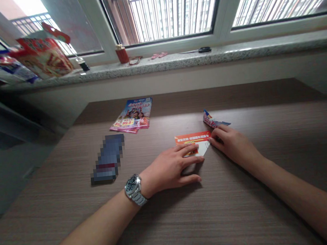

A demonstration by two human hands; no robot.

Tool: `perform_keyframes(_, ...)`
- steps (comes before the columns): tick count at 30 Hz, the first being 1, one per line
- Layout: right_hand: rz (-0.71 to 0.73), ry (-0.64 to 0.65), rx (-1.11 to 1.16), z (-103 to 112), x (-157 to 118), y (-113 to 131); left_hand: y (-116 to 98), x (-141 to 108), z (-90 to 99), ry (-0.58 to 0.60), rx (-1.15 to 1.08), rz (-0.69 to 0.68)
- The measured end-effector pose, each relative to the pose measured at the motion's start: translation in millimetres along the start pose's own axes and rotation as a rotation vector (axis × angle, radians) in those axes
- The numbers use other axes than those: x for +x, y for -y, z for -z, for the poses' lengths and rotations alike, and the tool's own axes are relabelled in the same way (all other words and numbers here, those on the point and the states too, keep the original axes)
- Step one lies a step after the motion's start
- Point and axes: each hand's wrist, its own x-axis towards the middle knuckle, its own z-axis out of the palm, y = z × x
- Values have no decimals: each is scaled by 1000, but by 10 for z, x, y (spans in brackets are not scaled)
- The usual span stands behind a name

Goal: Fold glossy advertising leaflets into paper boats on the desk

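A red, orange and white paper (193,138) lies on the wooden table, its lower right edge slanting. My left hand (175,166), with a silver watch on the wrist, rests over the paper's lower left part, fingers spread flat. At the paper's right corner is my right hand (231,142), thumb and fingers pinched together; what lies between the fingertips is too small to make out, though they touch the paper's corner. Just behind the right hand stands a small folded colourful paper (211,121).
Printed flyers (136,115) lie at the back left of the table (174,226), with a pixelated dark object (107,159) nearer. On the stone sill (96,73) are snack bags (44,57), a red container (121,54) and black-handled scissors (204,50).
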Motion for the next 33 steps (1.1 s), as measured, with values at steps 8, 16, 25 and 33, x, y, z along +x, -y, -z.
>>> perform_keyframes(8, -65, 24, -85, -6, 2, -38, -4, 2, -4, 26, 38, 12)
perform_keyframes(16, -81, -1, -45, 58, -4, -137, 0, 1, -14, 30, 43, 16)
perform_keyframes(25, 30, 75, 107, 82, -72, 40, 6, -13, -36, 24, 47, 21)
perform_keyframes(33, -70, 15, 26, 56, -4, -110, -5, -7, -10, 28, 51, 23)
